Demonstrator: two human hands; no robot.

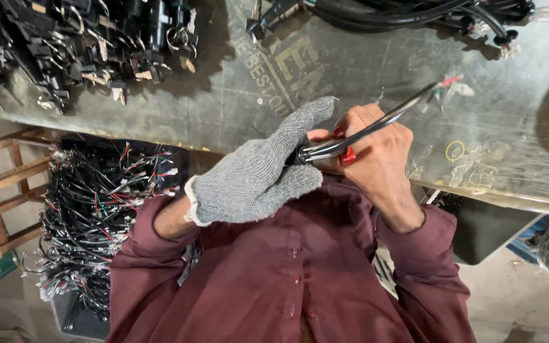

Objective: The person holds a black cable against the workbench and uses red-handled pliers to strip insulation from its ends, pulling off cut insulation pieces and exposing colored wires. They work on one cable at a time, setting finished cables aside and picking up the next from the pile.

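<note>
Left hand (255, 174), in a grey knit glove, is closed around the near end of a black cable (363, 130), fingers wrapped over it at chest height; the glove probably gives grip on the glossy sheath. Right hand (376, 152), bare, is also closed on the cable just beyond the left, the two fists touching, so the cable is braced at two close points. What the small red part at the right fingers is, I cannot tell. The cable runs up and right from the hands over the bench (325, 82), ending in loose coloured wire tips (446, 86) held clear of the surface. Far left on the bench lies a pile of keyed switches (84, 44); more cables (414, 13) lie at the top edge. Below left, a bin of wire harnesses (96, 209) stands beside a wooden stool (1, 190).
</note>
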